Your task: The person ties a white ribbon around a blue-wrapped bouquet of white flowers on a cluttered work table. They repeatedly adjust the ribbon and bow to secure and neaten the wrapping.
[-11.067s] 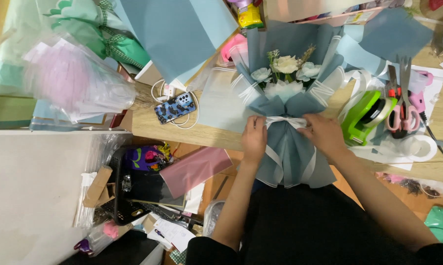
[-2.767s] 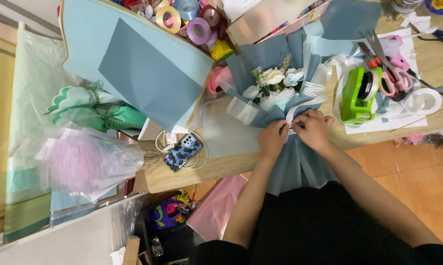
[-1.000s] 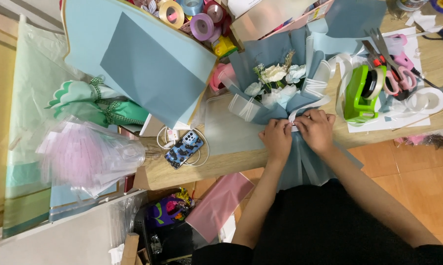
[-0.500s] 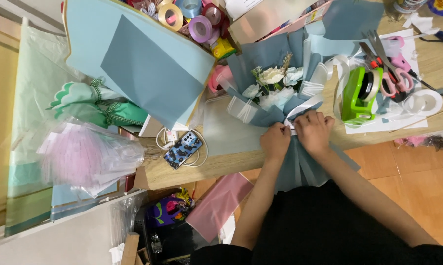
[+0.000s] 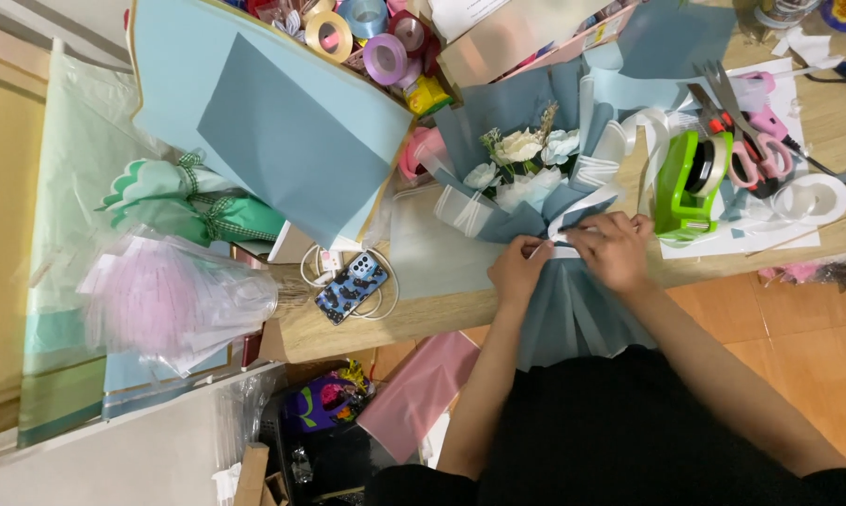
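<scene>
Both hands remained at the neck of the bouquet (image 5: 535, 201), which lay on the table edge (image 5: 413, 314) with its white flowers pointing away from the person. Compared with half a second earlier, the hands had barely shifted. The left hand (image 5: 519, 272) was pinched shut on the white ribbon (image 5: 559, 249); the right hand (image 5: 615, 248), just beside it, was closed on the same ribbon, whose loop rose just beyond the fingers. Judgement: the tie was being tightened, not yet finished. A green tape dispenser (image 5: 690, 187) stood just beyond the right hand; pink-handled scissors (image 5: 751, 141) lay farther off. A phone (image 5: 352, 286) lay well to the left hand's outer side.
</scene>
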